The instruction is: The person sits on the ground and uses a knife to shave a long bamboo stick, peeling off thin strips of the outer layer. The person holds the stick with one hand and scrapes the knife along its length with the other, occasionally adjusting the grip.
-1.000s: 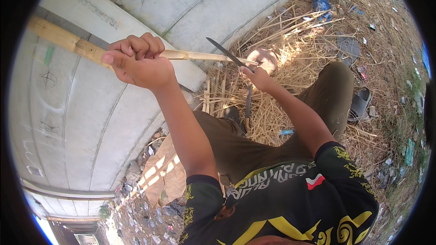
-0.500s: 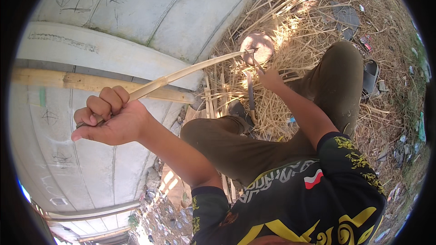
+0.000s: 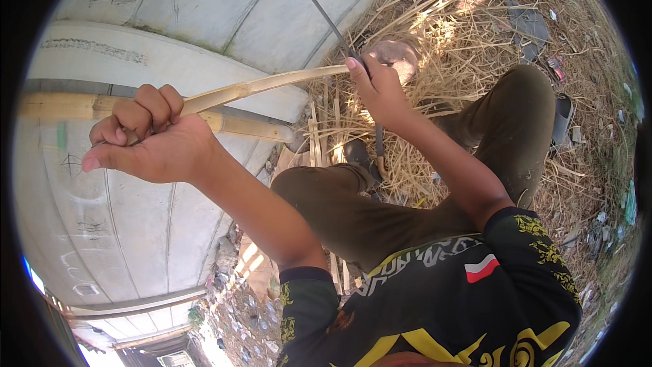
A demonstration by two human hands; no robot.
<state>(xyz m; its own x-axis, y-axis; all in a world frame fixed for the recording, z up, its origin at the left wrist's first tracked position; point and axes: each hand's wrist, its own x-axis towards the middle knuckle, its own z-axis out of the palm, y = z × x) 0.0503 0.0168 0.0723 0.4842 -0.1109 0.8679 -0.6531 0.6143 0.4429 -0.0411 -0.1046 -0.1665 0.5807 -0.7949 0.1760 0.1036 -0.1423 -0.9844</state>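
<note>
Knife (image 3: 322,13) swinging up from block (image 3: 401,53) since the earlier frame

Ground: pale strips (image 3: 468,44) littering dry earth (image 3: 591,95) beside grey panelled wall (image 3: 142,190). Left hand (image 3: 153,139): fingers clamping split bamboo (image 3: 272,83), which is slanting from there toward block. Right hand (image 3: 382,92): fingers clamping knife, bamboo's far end showing at thumb, contact unclear.
</note>
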